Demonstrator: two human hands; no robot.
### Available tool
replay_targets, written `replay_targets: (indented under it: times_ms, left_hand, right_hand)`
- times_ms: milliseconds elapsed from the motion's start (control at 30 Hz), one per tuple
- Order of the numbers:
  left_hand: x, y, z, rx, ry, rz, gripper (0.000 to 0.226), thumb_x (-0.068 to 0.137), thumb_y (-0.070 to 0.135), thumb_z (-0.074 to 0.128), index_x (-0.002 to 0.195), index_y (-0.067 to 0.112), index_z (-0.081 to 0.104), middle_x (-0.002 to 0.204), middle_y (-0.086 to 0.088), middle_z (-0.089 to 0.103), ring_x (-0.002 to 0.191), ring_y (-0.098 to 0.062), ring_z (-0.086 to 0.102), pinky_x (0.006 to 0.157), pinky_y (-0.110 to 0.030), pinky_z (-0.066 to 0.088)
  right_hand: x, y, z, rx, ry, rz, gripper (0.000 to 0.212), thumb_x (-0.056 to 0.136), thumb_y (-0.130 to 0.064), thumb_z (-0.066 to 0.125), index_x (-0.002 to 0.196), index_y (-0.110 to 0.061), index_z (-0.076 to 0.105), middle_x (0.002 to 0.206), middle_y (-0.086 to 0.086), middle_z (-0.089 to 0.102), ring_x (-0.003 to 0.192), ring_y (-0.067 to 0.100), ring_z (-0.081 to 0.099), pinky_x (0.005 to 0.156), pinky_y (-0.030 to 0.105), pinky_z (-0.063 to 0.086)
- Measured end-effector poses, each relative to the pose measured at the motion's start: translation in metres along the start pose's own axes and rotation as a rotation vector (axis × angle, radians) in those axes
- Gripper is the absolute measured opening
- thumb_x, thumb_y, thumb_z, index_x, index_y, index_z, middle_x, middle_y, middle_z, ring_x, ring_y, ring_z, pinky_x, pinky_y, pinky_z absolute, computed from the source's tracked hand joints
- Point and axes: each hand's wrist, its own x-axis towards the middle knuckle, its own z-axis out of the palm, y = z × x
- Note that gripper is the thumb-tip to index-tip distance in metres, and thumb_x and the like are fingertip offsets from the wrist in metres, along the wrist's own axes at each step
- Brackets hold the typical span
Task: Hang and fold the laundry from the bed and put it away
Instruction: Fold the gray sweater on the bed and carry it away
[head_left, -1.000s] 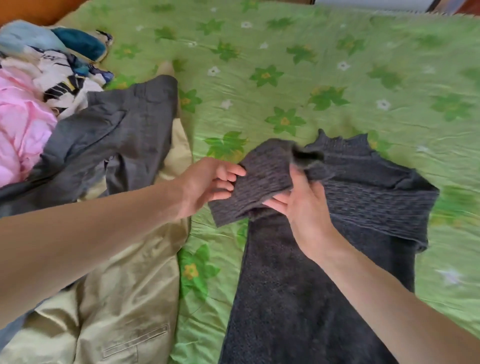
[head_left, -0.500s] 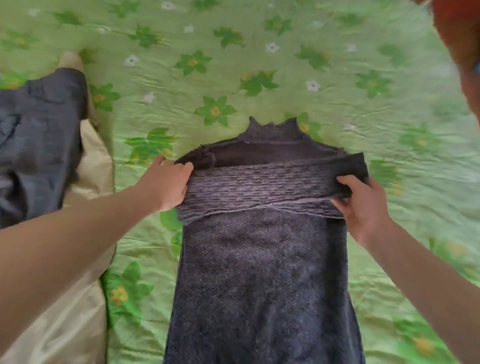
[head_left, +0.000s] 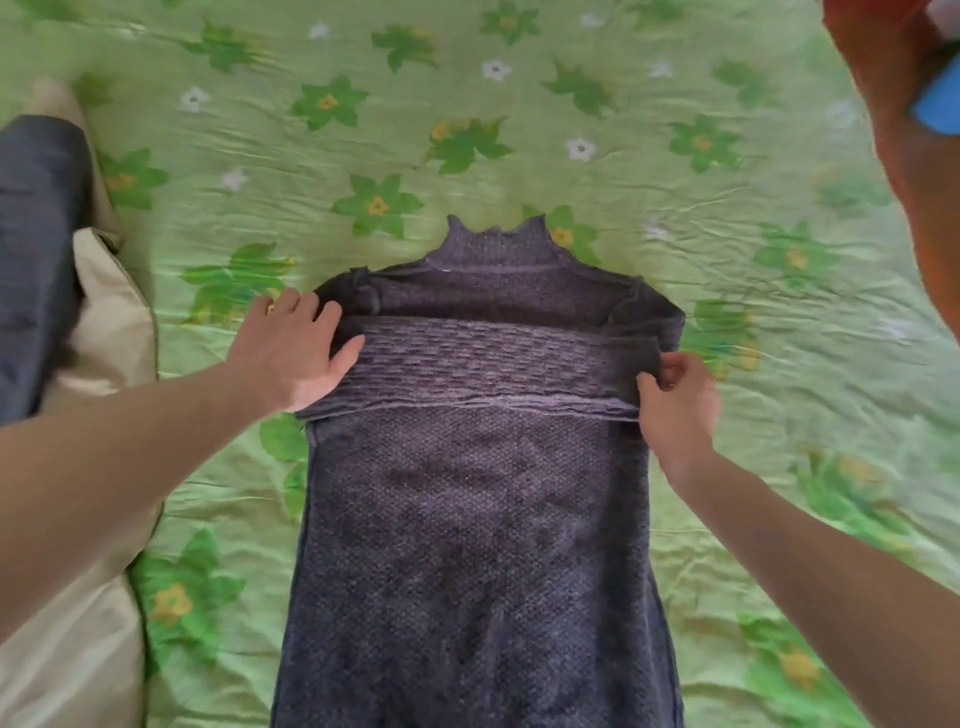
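Grey knit sweater flat on bed, sleeves folded across; left hand presses flat-fingered; right hand pinches sleeve.

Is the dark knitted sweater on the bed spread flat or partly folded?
Partly folded. The sweater lies on the green sheet; its sleeves cross in a band, left hand pressing one end, right hand pinching the other.

hands on sweater, green bedsheet

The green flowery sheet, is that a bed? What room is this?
Probably a bedroom. A wrinkled green flower-print bedsheet covers a bed, a dark grey knitted sweater lies on it half folded, and more clothes, like beige satin fabric, wait alongside.
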Motion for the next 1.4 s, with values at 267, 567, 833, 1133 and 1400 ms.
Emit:
replay_targets:
  times_ms: [267, 567, 833, 1133, 1400]
  left_hand:
    - [0.007, 0.011, 0.02, -0.262, -0.027, -0.044, 0.069, 0.108, 0.051, 0.03, 0.165, 0.016, 0.014, 0.169, -0.017, 0.019, 0.155, -0.036, 0.02, 0.125, -0.054, 0.021]
    - [0.058, 0.021, -0.01, -0.575, 0.091, -0.081, 0.066, 0.108, 0.041, 0.05, 0.159, 0.005, 0.031, 0.155, -0.023, 0.043, 0.141, -0.042, 0.044, 0.116, -0.054, 0.039]
    - [0.093, 0.015, -0.038, -0.669, -0.054, -0.08, 0.011, 0.096, 0.01, 0.069, 0.105, 0.005, 0.07, 0.106, -0.018, 0.061, 0.091, -0.034, 0.056, 0.08, -0.037, 0.046]
    - [0.036, 0.005, -0.042, -0.4, 0.433, 0.346, 0.035, 0.075, -0.012, 0.07, 0.105, 0.002, 0.059, 0.096, -0.013, 0.058, 0.089, -0.031, 0.052, 0.082, -0.046, 0.048]
    - [0.003, 0.006, -0.003, 0.139, 0.315, 0.552, 0.046, 0.075, 0.006, 0.083, 0.111, 0.002, 0.056, 0.108, -0.02, 0.059, 0.089, -0.038, 0.065, 0.075, -0.048, 0.057]
  right_hand:
    - [0.001, 0.012, 0.025, -0.318, 0.101, -0.209, 0.063, 0.095, 0.003, 0.05, 0.155, -0.014, 0.036, 0.145, 0.017, 0.041, 0.128, 0.037, 0.042, 0.102, 0.045, 0.036]
    - [0.083, -0.051, 0.038, -0.633, -0.368, -0.618, 0.066, 0.109, -0.037, 0.045, 0.165, -0.013, 0.018, 0.17, 0.013, 0.026, 0.159, 0.03, 0.015, 0.127, 0.055, 0.017]
    - [0.105, -0.093, 0.039, -0.694, -0.427, -0.727, 0.021, 0.104, -0.024, 0.058, 0.117, -0.007, 0.063, 0.106, 0.014, 0.063, 0.096, 0.036, 0.061, 0.077, 0.04, 0.045]
    - [0.064, -0.051, -0.029, -0.765, -0.242, -1.406, 0.052, 0.092, 0.002, 0.058, 0.143, -0.009, 0.06, 0.112, 0.017, 0.073, 0.087, 0.04, 0.073, 0.067, 0.051, 0.063]
    - [0.06, 0.02, -0.035, -0.972, -0.407, -1.461, 0.067, 0.081, -0.003, 0.081, 0.145, -0.007, 0.06, 0.152, 0.016, 0.055, 0.135, 0.038, 0.058, 0.104, 0.054, 0.055]
